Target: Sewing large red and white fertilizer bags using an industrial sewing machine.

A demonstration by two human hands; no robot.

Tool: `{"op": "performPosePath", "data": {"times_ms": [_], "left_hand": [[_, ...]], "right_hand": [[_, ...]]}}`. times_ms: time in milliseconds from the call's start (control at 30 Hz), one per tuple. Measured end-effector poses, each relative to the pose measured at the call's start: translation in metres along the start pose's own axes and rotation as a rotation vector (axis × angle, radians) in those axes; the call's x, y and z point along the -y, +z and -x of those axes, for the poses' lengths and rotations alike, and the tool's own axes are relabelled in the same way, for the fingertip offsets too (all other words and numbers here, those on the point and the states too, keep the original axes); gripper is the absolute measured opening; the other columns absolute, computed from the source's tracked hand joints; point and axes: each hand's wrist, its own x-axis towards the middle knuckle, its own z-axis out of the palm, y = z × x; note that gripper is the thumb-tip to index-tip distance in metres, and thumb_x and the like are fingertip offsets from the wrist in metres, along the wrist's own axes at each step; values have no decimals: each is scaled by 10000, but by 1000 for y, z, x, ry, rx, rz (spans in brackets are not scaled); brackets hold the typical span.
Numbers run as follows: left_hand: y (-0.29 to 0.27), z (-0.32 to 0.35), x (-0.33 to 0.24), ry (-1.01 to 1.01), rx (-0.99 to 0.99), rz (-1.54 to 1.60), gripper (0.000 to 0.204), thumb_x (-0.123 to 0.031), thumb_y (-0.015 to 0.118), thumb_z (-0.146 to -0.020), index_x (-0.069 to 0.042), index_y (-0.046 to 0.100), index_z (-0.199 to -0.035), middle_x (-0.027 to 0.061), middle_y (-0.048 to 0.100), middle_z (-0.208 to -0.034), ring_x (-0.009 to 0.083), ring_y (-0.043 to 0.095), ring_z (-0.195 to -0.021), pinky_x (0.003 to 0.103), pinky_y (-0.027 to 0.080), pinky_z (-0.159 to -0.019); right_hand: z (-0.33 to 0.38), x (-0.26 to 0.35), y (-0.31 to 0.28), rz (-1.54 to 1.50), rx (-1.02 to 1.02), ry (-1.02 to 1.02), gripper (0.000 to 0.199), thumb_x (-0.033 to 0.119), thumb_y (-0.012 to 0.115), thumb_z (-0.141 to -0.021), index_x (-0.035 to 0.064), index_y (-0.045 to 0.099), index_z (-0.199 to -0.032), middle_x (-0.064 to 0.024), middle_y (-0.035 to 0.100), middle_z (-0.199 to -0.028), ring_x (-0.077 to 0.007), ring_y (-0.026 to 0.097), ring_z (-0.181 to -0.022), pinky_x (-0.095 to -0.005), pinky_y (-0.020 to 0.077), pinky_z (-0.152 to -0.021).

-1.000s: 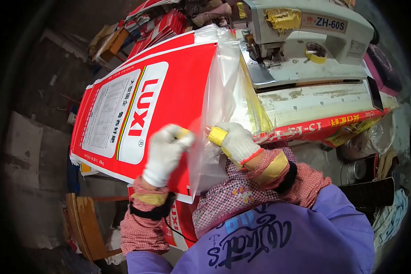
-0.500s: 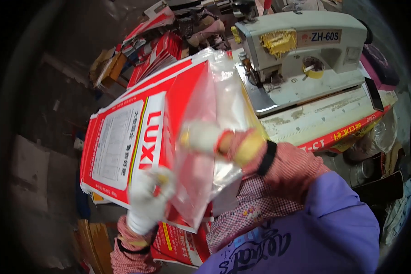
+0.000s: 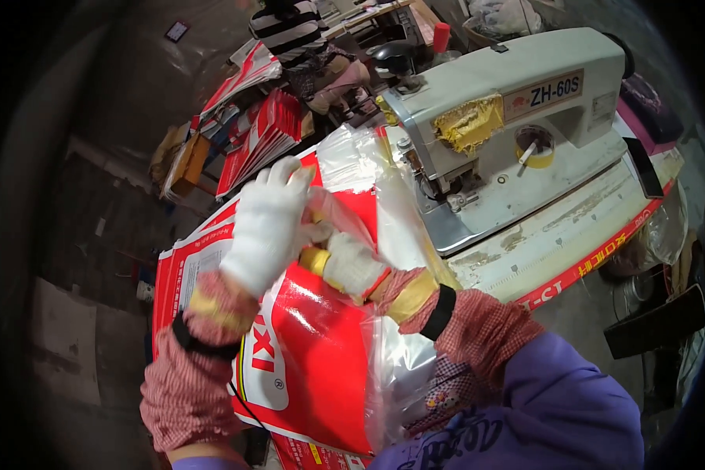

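Slanting leftward: gloved right hand [image 3: 348,265]

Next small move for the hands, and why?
Probably the right hand should ease the clear film flat, with the left hand steadying the red bag: both gloved hands are close together by the film, which looks creased and raised over the bag.

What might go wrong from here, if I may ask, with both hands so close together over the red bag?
The thin clear film could crease or tear if the left hand and right hand pulled it unevenly. It also lies close beside the sewing machine, so an edge might snag there. The glossy red bag might slide out of line.
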Motion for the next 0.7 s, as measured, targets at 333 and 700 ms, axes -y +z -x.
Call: {"op": "performPosePath", "data": {"times_ms": [333, 700], "left_hand": [[51, -8, -16, -70, 699, -360, 113, -132, 536, -741, -99, 540, -850, 92, 594, -795, 207, 623, -705, 347, 498, -606], [68, -31, 63, -249, 303, -567, 86, -138, 540, -764, -86, 548, -831, 98, 610, -767, 270, 645, -674, 352, 521, -533]], "right_hand": [[20, -19, 0, 258, 289, -8, 374, 349, 461, -823, 107, 529, -1100, -148, 606, -973, -319, 578, -887, -401, 453, -760], [42, -42, 56, 316, 409, -30, 235, 174, 488, -764, 36, 624, -895, -185, 623, -845, -348, 600, -786, -425, 469, -675]]}}
